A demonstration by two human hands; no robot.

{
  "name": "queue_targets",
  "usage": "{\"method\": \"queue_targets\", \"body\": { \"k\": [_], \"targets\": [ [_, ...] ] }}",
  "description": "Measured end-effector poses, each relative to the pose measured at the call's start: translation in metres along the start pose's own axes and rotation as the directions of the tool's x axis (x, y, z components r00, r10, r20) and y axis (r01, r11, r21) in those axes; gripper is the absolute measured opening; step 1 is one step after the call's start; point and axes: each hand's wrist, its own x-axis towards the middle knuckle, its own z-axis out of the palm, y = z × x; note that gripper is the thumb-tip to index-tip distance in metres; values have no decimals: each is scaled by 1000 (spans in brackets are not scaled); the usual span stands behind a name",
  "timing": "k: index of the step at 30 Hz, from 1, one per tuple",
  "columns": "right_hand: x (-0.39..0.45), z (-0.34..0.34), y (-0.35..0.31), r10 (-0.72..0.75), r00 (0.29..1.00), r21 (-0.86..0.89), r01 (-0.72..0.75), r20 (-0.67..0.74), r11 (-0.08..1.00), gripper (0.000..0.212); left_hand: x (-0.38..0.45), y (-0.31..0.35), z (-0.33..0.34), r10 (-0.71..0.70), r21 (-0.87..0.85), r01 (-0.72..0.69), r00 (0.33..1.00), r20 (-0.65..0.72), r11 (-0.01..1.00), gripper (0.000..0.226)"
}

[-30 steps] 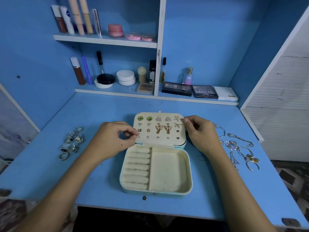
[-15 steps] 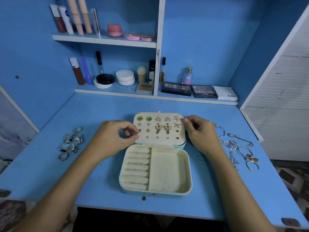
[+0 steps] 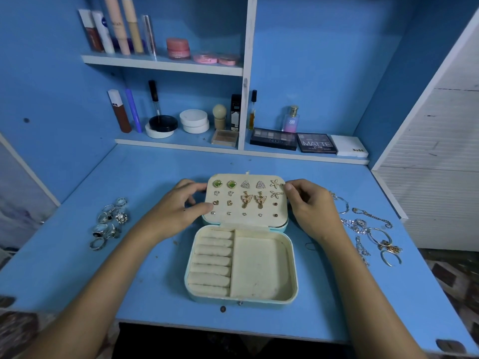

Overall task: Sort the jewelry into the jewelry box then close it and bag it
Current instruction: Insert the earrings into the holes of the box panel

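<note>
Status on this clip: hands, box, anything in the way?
Both hands hold the lid. Box open, tray empty. Rings, chains unsorted.

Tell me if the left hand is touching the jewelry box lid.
Touching. The head view shows the left hand with its thumb and fingertips on the left edge of the jewelry box lid.

Matt cream lining in jewelry box (image 3: 259,270) (shiny metal rings (image 3: 108,222)), painted desk (image 3: 129,281)
</note>
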Motion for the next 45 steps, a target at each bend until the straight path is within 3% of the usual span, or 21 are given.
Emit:
{"method": "queue_targets", "body": {
  "k": [8,18,29,38,45],
  "targets": [
    [-1,0,-1,2,1000,14,-2,-1,1000,18,0,-4,5,16,-10,-16,1000,-7,1000,68],
    [1,1,-3,38,999,26,-38,0,999,18,-2,-5,10,12,-29,-13,999,-40,1000,47],
    [33,-1,-14,74,997,-56,-75,-23,996,23,-2,-3,15,65,-15,-67,995,-75,998,45],
    [81,15,-37,-26,989,-188,54,149,981,10,-3,-6,16,82,11,-81,992,-93,997,55],
    [122,43,-45,-97,923,-332,231,373,915,6,-2,-8,16,77,14,-76,992,-103,997,55]
  ]
}}
